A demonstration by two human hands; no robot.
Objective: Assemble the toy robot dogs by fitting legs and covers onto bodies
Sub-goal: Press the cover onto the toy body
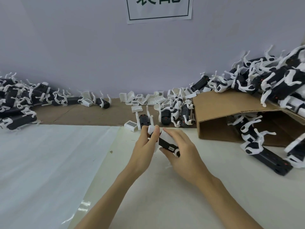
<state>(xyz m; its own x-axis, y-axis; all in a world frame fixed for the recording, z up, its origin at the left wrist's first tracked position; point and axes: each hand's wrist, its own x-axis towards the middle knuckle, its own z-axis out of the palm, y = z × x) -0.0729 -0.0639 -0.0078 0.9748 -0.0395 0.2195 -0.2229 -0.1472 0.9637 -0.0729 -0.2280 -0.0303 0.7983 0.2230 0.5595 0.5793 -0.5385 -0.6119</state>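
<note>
I see L hand [145,146] fingers curled on a white leg piece [152,129] and R hand [179,146] fingers wrapped over the black dog body [166,145], both held just above the bench [148,195], w/ loose covers [145,98] and a cardboard box [231,109] beyond.

Paper sign [159,9] top center on wall: green chars, cut off, unreadable. Small label [171,148] on black body [165,144], center frame: digits too blurry.

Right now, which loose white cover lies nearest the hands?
The white cover with the striped label, just left of the left hand; the others lie farther back.
</note>
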